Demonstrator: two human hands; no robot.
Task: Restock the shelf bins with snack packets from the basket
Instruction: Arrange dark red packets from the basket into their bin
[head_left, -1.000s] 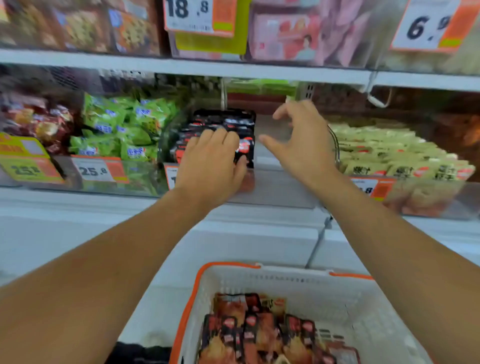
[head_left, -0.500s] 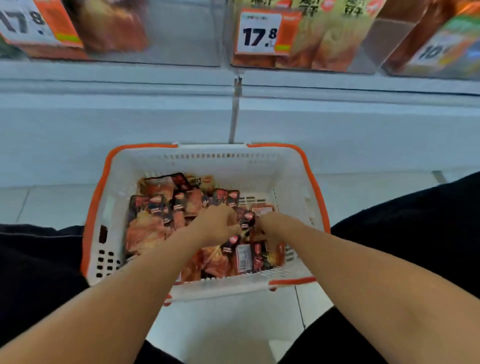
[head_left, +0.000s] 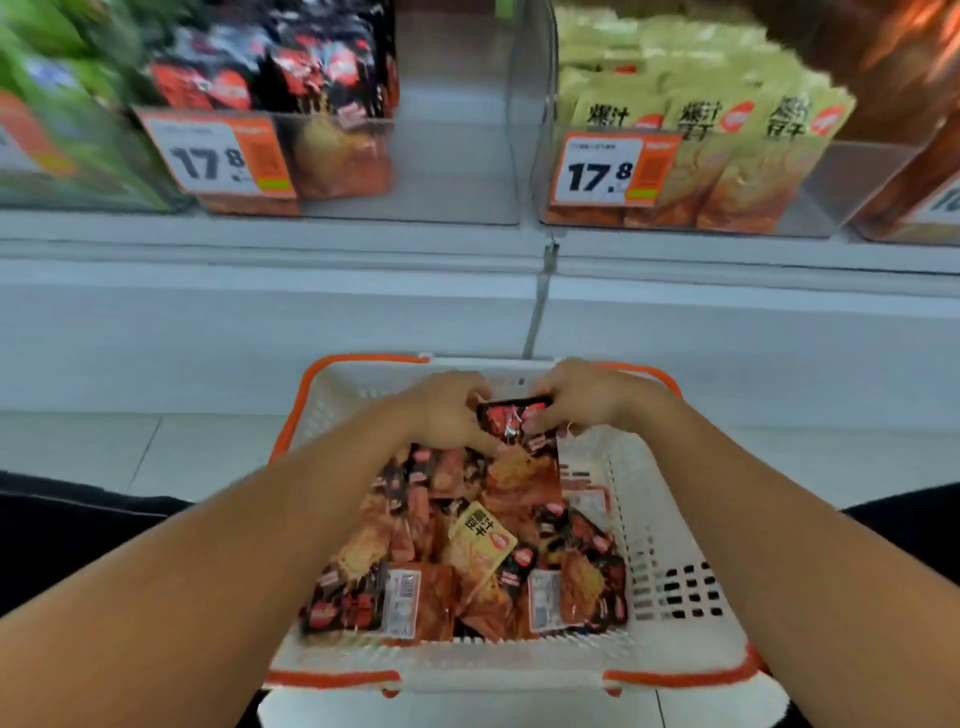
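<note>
The fingers of both hands are curled round one small stack of black-and-red snack packets (head_left: 514, 418), held between the left hand (head_left: 447, 415) and the right hand (head_left: 587, 397) just above the far end of the white, orange-rimmed basket (head_left: 675, 613); how many packets are in the stack cannot be told, since the fingertips cover its ends. The stack's long axis runs left to right, from one hand to the other, so neither hand is nearer; both share it. Below and toward the person, the rest of the packets (head_left: 467, 551) lie heaped loose in the basket, among them one pale yellow packet (head_left: 483, 532) of a different kind. The relation the coming move seems to turn on is that the matching shelf bin (head_left: 447, 171), the clear one with black-and-red packets at its left side and bare space to their right, lies up, ahead and a little left of the hands, well apart from them. The neighbouring bin (head_left: 810, 192) to the right holds yellow packets. The far left bin is smeared by motion blur, the far right one is cut off, and the bins' backs are out of frame.
</note>
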